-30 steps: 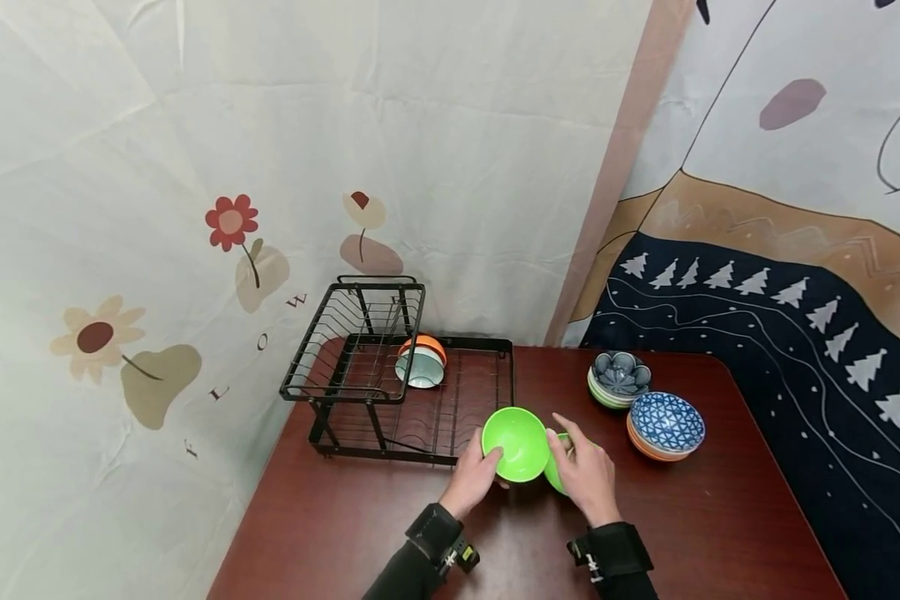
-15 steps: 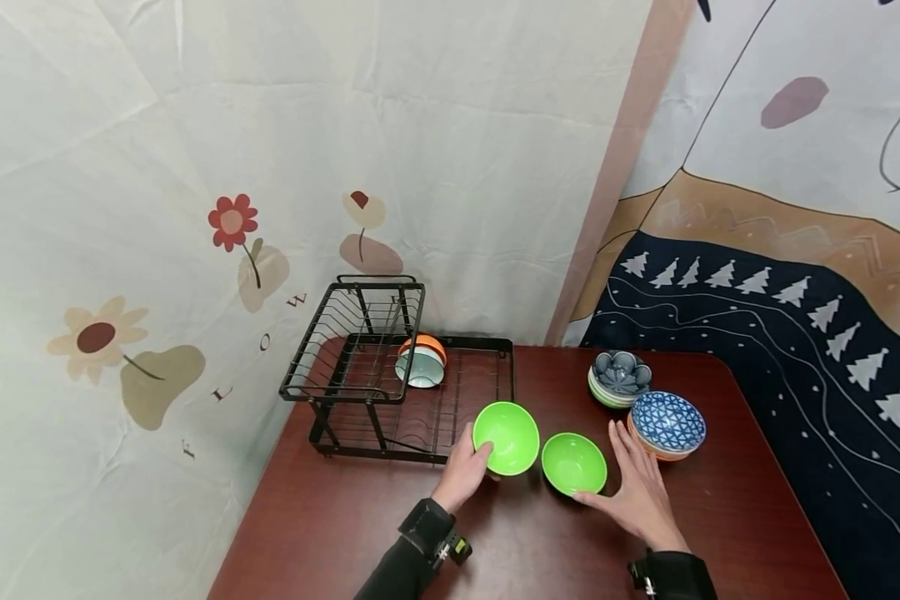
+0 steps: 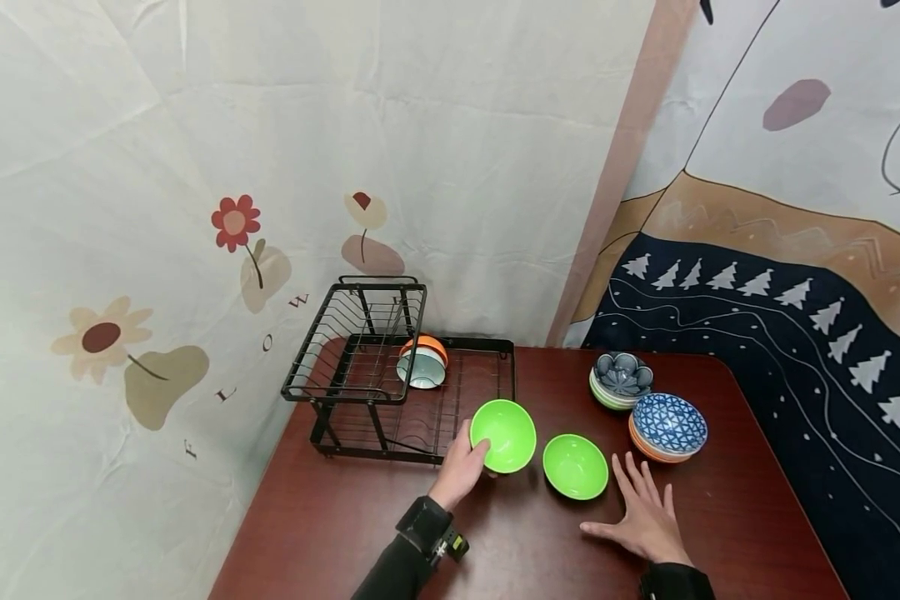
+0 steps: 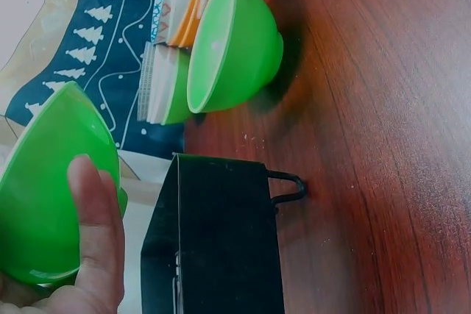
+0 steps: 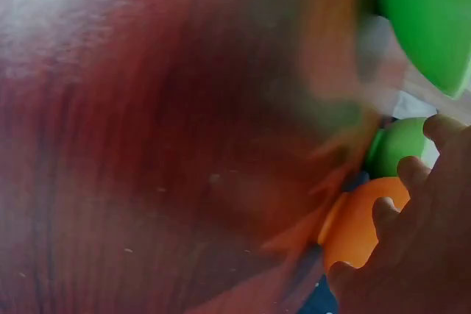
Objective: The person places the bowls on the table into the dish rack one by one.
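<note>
My left hand grips a bright green bowl by its left rim, tilted, with the thumb over the edge. In the left wrist view the thumb lies against this bowl. A second green bowl stands upright on the table just right of the held one. My right hand is spread beside it, to its lower right, holding nothing. Its fingers point toward a stack topped by a blue-patterned bowl, with orange below.
A black two-tier dish rack stands at the back left, with a white bowl and an orange bowl in its lower tier. A grey flower-shaped bowl tops another stack at the back right. The brown table meets fabric-covered walls.
The right hand has left the second green bowl, moving right and toward the person with fingers spread. The left hand has drawn its bowl slightly left, and the second bowl now shows whole.
</note>
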`<state>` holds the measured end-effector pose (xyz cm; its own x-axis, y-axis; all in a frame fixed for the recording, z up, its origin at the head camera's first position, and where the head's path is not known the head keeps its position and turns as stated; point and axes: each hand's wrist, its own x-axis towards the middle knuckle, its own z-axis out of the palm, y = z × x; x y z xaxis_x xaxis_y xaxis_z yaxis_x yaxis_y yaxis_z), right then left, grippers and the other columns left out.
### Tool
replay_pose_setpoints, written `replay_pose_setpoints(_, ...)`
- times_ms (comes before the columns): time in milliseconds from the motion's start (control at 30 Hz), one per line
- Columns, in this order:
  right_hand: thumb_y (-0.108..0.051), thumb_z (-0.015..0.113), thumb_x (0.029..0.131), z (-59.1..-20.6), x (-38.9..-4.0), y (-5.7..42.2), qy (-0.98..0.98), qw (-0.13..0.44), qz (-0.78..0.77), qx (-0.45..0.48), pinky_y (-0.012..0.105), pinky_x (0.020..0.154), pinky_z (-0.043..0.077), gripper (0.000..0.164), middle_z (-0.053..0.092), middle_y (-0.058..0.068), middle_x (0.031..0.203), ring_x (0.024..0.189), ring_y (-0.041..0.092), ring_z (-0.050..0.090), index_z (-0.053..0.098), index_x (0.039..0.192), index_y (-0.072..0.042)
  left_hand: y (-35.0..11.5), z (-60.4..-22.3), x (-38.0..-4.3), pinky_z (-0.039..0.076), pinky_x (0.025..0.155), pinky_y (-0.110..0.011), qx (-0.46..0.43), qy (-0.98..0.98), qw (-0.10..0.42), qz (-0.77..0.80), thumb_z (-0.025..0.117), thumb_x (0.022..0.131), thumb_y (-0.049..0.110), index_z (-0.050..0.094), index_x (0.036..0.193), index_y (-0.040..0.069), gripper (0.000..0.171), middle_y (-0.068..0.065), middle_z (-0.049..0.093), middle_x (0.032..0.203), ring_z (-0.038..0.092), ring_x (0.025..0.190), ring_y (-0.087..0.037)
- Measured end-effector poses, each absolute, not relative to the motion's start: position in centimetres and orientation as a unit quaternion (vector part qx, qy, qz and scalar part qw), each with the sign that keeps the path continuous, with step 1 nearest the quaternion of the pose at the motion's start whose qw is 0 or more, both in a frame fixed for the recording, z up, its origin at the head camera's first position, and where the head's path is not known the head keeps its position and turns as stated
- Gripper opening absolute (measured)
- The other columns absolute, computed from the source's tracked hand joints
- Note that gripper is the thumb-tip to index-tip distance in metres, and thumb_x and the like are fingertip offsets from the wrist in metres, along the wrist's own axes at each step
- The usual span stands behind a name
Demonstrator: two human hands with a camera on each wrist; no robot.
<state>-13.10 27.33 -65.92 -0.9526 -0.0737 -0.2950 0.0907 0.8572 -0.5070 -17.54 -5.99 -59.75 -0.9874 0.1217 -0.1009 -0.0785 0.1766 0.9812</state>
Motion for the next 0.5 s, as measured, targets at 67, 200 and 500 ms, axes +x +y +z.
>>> replay_pose_setpoints(67, -0.073, 0.092, 0.073, -66.3, -13.1, 27.5, 0.952, 0.16, -0.26, 0.004, 0.088, 0.125, -0.01, 0.145, 0.007, 0.033, 0.182, 0.167, 0.062, 0.003, 0.018, 0.176, -0.003, -6.0, -59.8, -17.6, 0.068, 0.072, -0.061, 0.016, 0.764, 0.074, 0.64, 0.057, 0.109, 0.011, 0.051, 0.15, -0.003, 0.044, -0.035, 0.071, 0.126, 0.08, 0.084, -0.029)
replay_pose_setpoints(200, -0.073, 0.094, 0.07, -67.3, -13.3, 27.8, 0.954, 0.167, -0.249, 0.0, 0.091, 0.124, -0.005, 0.147, 0.01, 0.034, 0.181, 0.165, 0.063, 0.004, 0.02, 0.175, -0.003, -6.1, -59.7, -17.6, 0.069, 0.074, -0.059, 0.02, 0.776, 0.068, 0.627, 0.057, 0.107, 0.009, 0.052, 0.149, -0.003, 0.044, -0.034, 0.072, 0.127, 0.08, 0.093, -0.034)
replay_pose_setpoints(500, -0.078, 0.097, 0.056, -69.0, -13.3, 28.2, 0.947, 0.185, -0.262, 0.008, 0.09, 0.124, -0.005, 0.158, 0.013, 0.035, 0.181, 0.166, 0.063, 0.005, 0.024, 0.174, -0.003, -6.7, -60.0, -17.9, 0.059, 0.106, -0.055, 0.038, 0.818, 0.039, 0.573, 0.055, 0.1, 0.005, 0.056, 0.147, -0.002, 0.048, -0.032, 0.07, 0.137, 0.07, 0.125, -0.043)
